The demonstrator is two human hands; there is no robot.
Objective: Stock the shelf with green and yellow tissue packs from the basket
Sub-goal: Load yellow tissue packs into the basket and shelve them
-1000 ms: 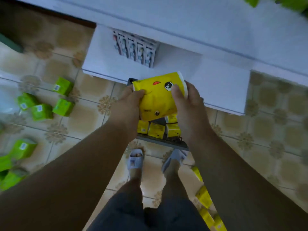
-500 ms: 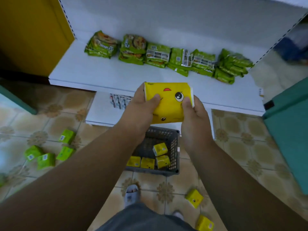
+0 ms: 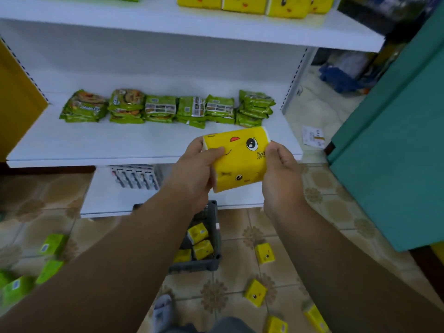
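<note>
Both hands hold one yellow tissue pack (image 3: 240,159) with a cartoon face, in front of the middle white shelf (image 3: 120,145). My left hand (image 3: 194,169) grips its left end, thumb across the front. My right hand (image 3: 280,171) grips its right end. Below my arms a dark grey basket (image 3: 211,264) sits on the floor with a few small yellow packs (image 3: 199,241) inside. More yellow tissue packs (image 3: 264,4) stand in a row on the top shelf. Green tissue packs (image 3: 51,245) lie on the floor at the left.
Green noodle packets (image 3: 168,109) line the back of the middle shelf. Loose yellow packs (image 3: 264,253) lie on the tiled floor at the right. A teal cabinet (image 3: 396,140) stands at the right. Boxed pens (image 3: 134,175) sit on the lowest shelf.
My view has tilted up from the floor and basket to the shelves. Both hands have lifted the yellow pack from over the basket to the level of the middle shelf.
</note>
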